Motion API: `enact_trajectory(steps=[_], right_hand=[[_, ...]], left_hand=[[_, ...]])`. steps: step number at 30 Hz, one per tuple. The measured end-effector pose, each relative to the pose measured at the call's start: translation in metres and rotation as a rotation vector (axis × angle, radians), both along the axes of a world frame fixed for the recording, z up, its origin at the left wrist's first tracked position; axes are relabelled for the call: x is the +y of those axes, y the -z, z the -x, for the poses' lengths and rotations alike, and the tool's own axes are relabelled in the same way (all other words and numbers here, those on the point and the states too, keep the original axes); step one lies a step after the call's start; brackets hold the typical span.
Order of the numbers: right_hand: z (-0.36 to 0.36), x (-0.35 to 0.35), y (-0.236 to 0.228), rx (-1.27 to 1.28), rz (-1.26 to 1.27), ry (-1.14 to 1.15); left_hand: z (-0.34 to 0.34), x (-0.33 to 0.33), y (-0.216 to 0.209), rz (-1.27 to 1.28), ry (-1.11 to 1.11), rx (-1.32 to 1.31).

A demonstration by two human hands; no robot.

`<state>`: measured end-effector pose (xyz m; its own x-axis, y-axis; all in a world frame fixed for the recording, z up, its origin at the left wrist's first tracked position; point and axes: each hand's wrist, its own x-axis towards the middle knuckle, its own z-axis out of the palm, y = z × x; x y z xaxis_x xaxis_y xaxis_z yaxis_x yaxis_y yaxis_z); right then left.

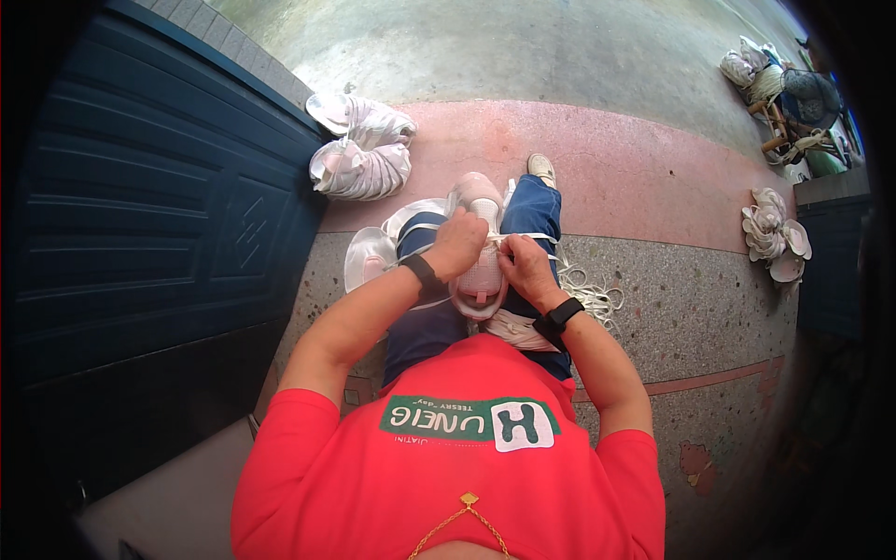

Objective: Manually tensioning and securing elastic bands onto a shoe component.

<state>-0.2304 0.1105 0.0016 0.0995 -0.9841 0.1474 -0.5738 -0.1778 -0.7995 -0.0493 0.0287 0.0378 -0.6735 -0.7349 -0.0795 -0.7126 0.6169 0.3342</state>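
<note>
A pale pink and white shoe (pixel 481 277) lies across my lap, its rounded toe pointing away from me. My left hand (pixel 457 245) is closed over its left side, fingers pinched at the white shoelace (pixel 496 240) by the opening. From the right, my right hand (pixel 527 271) pinches the same lace close to the shoe. The fingertips are small and partly hidden. More loose white laces (pixel 593 301) hang over my right thigh, and a bundle of whitish shoe parts (pixel 513 329) rests against my lap.
Another pale shoe piece (pixel 369 257) sits beside my left leg. Bundled shoe parts (pixel 369 149) stand by the dark blue door (pixel 168 205). A further bundle (pixel 777 238) lies at the right, below a cluttered stand (pixel 793 103) at the far right. The floor is speckled stone with a pink band.
</note>
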Motion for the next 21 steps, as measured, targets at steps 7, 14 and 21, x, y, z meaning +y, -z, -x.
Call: enact_trajectory(steps=[7,14,21], right_hand=[[-0.001,0.000,0.002,0.023,0.031,-0.008],[-0.007,-0.014,-0.020,0.628,0.153,-0.242],[-0.007,-0.021,-0.026,0.693,0.194,-0.247]], left_hand=[[-0.015,-0.011,0.009,0.113,0.060,0.224],[-0.020,-0.047,0.015,-0.481,-0.220,0.421],[-0.003,-0.052,0.004,-1.089,-0.335,0.730]])
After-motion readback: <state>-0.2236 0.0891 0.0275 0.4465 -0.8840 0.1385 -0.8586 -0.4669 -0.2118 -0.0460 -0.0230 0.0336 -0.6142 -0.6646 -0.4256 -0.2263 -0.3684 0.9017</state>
